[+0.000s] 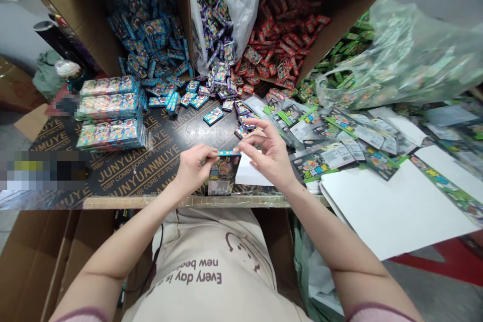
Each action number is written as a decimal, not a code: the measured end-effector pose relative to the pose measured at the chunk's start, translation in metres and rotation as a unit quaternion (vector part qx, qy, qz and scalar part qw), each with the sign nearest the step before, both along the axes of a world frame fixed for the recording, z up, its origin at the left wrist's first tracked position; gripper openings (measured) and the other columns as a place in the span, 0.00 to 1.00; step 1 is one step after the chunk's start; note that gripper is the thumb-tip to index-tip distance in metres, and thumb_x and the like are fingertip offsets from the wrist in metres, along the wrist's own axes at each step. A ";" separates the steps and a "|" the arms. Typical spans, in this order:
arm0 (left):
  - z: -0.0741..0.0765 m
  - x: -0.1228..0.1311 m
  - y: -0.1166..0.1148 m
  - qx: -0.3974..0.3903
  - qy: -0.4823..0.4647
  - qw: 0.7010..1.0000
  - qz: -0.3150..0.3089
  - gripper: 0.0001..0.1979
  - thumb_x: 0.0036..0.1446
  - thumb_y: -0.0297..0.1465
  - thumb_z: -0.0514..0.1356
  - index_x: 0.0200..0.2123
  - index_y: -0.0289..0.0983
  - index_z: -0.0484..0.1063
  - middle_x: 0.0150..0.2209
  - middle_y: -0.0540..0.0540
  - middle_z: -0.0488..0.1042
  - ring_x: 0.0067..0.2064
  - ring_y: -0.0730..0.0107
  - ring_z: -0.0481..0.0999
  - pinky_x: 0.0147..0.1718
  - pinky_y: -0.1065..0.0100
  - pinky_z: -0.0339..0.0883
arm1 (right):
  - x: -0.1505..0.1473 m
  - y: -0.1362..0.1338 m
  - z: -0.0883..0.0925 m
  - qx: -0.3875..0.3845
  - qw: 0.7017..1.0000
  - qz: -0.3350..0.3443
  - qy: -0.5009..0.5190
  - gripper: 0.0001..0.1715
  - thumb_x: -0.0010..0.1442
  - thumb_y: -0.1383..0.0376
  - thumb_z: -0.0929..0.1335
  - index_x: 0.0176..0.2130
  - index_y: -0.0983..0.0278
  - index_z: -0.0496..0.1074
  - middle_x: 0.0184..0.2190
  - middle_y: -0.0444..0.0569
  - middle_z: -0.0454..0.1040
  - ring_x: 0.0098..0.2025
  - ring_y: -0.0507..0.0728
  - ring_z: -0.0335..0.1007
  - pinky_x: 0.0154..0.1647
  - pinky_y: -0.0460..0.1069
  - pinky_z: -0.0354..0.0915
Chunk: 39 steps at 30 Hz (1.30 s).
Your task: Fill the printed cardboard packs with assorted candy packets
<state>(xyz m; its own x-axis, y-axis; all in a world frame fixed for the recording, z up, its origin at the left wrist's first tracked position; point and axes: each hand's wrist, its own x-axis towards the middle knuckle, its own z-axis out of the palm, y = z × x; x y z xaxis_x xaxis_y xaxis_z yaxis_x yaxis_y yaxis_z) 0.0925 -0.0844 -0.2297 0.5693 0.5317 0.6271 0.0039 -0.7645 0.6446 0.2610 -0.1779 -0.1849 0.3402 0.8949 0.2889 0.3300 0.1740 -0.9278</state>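
Note:
A small printed display box (pixel 222 175) stands upright near the table's front edge. My left hand (pixel 193 167) grips its left side, fingers curled round the top corner. My right hand (pixel 268 152) pinches a small blue packet (pixel 228 152) lying at the box's open top, while its other fingers are spread above. A few loose blue and purple packets (pixel 213 115) lie just behind the box.
Stacked filled display boxes (pixel 110 113) stand at the left. Cardboard cartons at the back hold blue packets (pixel 151 35), a plastic bag of purple ones (pixel 219 25) and red ones (pixel 287 35). Flat unfolded boxes (pixel 339 136), white sheets (pixel 392 206) and a bag of green packets (pixel 400 60) cover the right.

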 end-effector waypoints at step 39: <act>-0.001 0.000 0.003 -0.003 -0.017 1.000 0.005 0.05 0.53 0.20 0.60 0.29 0.36 0.72 0.31 0.44 0.77 0.34 0.67 0.78 0.34 0.68 0.72 | -0.015 0.018 -0.015 -0.039 0.955 0.049 -0.290 0.05 0.57 0.72 0.65 0.32 0.62 0.67 0.28 0.48 0.69 0.35 0.58 0.65 0.39 0.52 0.58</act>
